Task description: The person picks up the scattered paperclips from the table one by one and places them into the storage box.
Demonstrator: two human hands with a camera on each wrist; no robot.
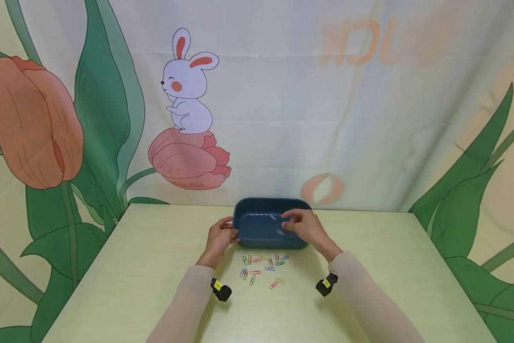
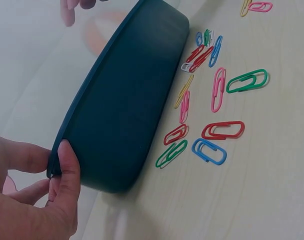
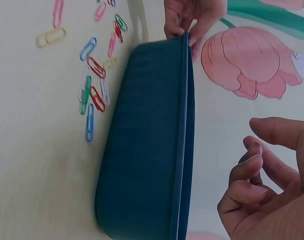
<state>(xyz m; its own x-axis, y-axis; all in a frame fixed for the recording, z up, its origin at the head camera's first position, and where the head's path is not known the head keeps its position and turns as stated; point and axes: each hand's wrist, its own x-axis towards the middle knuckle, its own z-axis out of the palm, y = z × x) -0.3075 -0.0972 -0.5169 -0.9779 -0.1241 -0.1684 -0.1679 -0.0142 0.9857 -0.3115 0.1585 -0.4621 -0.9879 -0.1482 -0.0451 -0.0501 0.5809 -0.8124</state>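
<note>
Note, on the pale tabletop (image 1: pixel 145 267), a dark blue bin (image 1: pixel 257 228) near the far edge and, just in front, loose multicoloured paper clips (image 1: pixel 255 272).

bin (image 1: pixel 252 228): 1 | hands (image 1: pixel 221 236) (image 1: pixel 307 226): 2 | bin clips (image 1: pixel 280 232): 2 | table (image 1: pixel 368 252) clips (image 2: pixel 222 131): 17

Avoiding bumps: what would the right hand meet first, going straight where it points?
Probably the left wall of the dark blue rectangular plastic bin, gripped by the left hand; the nearest white wire paperclip looks lower, though depth is unclear.
</note>
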